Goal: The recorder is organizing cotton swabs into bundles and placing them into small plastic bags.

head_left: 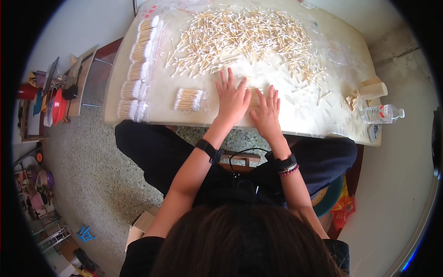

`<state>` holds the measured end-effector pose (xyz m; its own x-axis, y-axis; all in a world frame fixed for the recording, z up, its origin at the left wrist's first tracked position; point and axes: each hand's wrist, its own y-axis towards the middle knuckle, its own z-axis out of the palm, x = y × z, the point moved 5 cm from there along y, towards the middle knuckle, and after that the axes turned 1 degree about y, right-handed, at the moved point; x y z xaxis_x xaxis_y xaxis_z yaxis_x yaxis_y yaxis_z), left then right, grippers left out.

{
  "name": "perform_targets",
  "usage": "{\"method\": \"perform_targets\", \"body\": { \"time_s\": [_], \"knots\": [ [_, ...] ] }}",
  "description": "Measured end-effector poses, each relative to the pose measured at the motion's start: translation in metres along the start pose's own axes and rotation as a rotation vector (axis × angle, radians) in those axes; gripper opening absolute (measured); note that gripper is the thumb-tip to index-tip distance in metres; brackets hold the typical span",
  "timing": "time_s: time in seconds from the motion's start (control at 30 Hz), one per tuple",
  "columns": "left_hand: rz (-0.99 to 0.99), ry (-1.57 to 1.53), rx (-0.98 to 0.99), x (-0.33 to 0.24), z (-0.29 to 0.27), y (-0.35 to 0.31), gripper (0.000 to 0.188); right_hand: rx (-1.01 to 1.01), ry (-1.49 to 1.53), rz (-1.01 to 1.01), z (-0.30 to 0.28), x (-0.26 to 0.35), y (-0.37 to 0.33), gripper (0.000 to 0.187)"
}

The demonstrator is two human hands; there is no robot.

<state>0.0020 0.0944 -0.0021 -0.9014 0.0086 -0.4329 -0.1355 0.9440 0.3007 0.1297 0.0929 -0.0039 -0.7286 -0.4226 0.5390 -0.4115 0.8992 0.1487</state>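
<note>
Both my hands lie over a small row of cotton swabs [252,98] near the table's front edge. My left hand [232,99] is flat with fingers spread, its thumb along the row's left side. On the row's right side rests my right hand [267,113], fingers stretched out too. Part of the row is hidden beneath the hands. Beyond them spreads a large loose pile of cotton swabs [249,37], with white tips and pale sticks. To the left of my left hand sits a neat bundle of swabs [188,99] on clear plastic.
Packed swab bundles [137,71] line the table's left side in clear bags. At the right edge lie a clear plastic bottle [382,114], a cardboard roll [373,88] and crumpled brown paper [353,100]. Below the table at right stands a green tub [331,196].
</note>
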Motion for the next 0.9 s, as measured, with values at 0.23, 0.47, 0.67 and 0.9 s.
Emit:
{"method": "perform_targets", "body": {
  "time_s": [0.23,0.47,0.67,0.9],
  "knots": [
    [-0.088,-0.137,-0.157,0.004,-0.012,0.002,0.032,-0.062,0.218,0.004,-0.008,-0.006,-0.001,0.065],
    [-0.337,-1.071,-0.294,0.015,0.007,-0.002,0.027,-0.299,1.175,0.132,-0.014,-0.022,0.023,0.051],
    [-0.375,-1.261,-0.252,0.014,0.015,0.001,0.029,-0.249,1.22,0.169,0.001,-0.027,0.038,0.047],
    [-0.35,-1.252,-0.165,0.009,0.01,-0.003,0.037,-0.25,1.242,0.165,0.003,-0.018,0.035,0.044]
  ]
}}
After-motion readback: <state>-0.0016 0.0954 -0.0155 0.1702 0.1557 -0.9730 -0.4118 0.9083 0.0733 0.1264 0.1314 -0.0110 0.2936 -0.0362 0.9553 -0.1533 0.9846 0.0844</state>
